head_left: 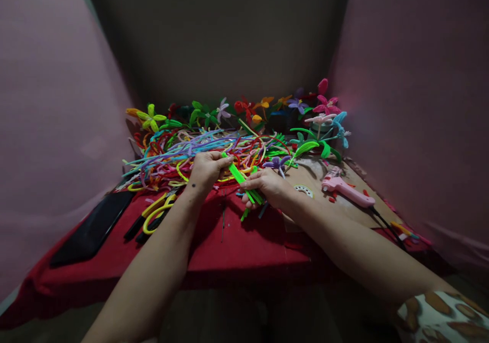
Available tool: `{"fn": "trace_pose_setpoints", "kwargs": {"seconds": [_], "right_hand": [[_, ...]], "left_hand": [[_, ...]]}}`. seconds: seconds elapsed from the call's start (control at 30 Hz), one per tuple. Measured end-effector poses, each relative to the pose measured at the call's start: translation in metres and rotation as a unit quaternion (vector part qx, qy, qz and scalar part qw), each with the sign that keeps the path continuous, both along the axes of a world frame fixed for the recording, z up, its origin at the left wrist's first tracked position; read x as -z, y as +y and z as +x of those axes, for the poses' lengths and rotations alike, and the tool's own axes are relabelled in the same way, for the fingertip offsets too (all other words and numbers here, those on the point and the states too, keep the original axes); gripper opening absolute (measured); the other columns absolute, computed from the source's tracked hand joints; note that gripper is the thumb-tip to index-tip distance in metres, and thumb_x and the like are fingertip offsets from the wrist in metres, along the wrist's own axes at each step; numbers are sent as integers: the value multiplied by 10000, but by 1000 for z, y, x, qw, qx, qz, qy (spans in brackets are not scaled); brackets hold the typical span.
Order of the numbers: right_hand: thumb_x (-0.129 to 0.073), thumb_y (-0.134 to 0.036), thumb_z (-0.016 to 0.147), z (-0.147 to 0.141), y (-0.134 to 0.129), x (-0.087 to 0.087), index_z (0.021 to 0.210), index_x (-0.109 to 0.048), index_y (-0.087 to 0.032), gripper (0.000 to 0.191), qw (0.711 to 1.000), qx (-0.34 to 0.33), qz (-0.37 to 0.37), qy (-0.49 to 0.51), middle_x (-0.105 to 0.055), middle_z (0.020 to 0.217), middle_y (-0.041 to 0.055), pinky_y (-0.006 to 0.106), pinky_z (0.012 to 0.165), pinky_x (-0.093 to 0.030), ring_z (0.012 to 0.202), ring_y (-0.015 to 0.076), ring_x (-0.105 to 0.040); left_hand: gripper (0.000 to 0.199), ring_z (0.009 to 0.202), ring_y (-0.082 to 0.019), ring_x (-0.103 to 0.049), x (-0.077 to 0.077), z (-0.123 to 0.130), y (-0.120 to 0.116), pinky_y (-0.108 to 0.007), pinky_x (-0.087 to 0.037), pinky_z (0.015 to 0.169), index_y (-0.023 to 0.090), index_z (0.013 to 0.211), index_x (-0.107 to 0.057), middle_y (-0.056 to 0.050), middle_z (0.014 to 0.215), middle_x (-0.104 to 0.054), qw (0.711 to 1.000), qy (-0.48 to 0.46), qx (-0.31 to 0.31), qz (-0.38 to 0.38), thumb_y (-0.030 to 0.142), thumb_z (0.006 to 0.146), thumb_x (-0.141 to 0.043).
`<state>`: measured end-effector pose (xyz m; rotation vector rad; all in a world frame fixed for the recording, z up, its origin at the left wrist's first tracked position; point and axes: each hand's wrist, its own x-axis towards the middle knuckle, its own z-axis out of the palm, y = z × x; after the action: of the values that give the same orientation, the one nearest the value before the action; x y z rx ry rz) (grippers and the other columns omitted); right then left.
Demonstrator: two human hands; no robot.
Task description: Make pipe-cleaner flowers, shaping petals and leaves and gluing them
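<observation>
A bundle of bright green pipe cleaners (237, 174) slants between my two hands above the red cloth. My left hand (209, 168) pinches its upper end between thumb and fingers. Lower down, my right hand (265, 184) is closed around the other end, and short green tips stick out below its fingers. Just behind both hands lies a large tangled pile of many-coloured pipe cleaners (191, 147). A purple pipe-cleaner flower (276, 163) rests close to my right hand.
Yellow-handled scissors (158, 213) and a black phone (91, 228) lie at the left. On a cardboard sheet (364, 213) at the right are a pink glue gun (347, 191) with its cord and a white round roll (303, 191). Several pipe-cleaner flowers (151, 117) line the back.
</observation>
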<state>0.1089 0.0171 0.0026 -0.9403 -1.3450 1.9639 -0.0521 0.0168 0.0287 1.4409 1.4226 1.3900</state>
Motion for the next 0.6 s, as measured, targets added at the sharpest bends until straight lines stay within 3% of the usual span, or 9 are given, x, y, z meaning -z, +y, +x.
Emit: {"fn": "trace_pose_setpoints", "kwargs": {"seconds": [0.07,0.13,0.23,0.3,0.4,0.47,0.53,0.6], "right_hand": [[-512,-44,742,1,2,0,643,-538,-93,114,1000,-7,-15,9,-607,456,53,230,325,-461,344,150,-559],[-515,-43,749,2,3,0,661,-535,-92,103,1000,-12,-17,11,-604,455,47,229,331,-466,346,147,-560],[-539,-65,756,2,6,0,664,-532,-92,96,1000,-3,0,0,-598,450,39,225,336,-471,346,140,-559],[-558,-85,755,3,8,1,656,-533,-96,102,1000,1,20,-6,-598,449,34,218,331,-466,343,135,-555],[-591,-100,736,4,11,3,625,-542,-102,122,998,6,55,-17,-602,445,24,201,328,-462,347,125,-553],[-601,-105,730,4,13,5,603,-542,-106,140,997,13,70,-28,-599,433,20,188,324,-456,337,117,-547],[-606,-121,734,4,14,5,601,-540,-109,149,997,13,73,-37,-601,433,21,180,328,-455,329,110,-542],[-610,-141,740,4,14,5,621,-542,-109,140,997,12,72,-35,-611,448,26,179,342,-463,341,108,-549]], "left_hand": [[169,358,-53,-353,0,-1,1,-190,-261,378,130,567,-587,40,415,-462,999,0,-24,30,269,622,-665],[155,473,-86,-460,-2,-1,0,-202,-357,463,145,729,-642,11,575,-559,991,34,-77,109,262,630,-667],[194,782,-154,-544,-7,0,-6,-250,-425,708,208,829,-677,-25,846,-617,953,165,-101,235,223,635,-675],[117,903,-193,-529,-10,3,-11,-299,-397,833,228,767,-695,-35,871,-636,938,238,-22,251,210,656,-662],[83,917,-216,-537,-11,8,-15,-346,-356,901,231,727,-699,-52,842,-662,922,291,119,224,192,679,-644],[97,911,-211,-546,-10,9,-14,-341,-353,902,227,761,-696,-58,860,-665,913,313,158,209,200,699,-626],[130,926,-203,-540,-9,7,-11,-328,-354,893,220,825,-684,-57,899,-655,917,318,111,213,222,721,-605],[203,933,-196,-527,-7,4,-6,-309,-367,862,204,909,-658,-57,943,-631,935,271,-19,230,244,714,-615]]}}
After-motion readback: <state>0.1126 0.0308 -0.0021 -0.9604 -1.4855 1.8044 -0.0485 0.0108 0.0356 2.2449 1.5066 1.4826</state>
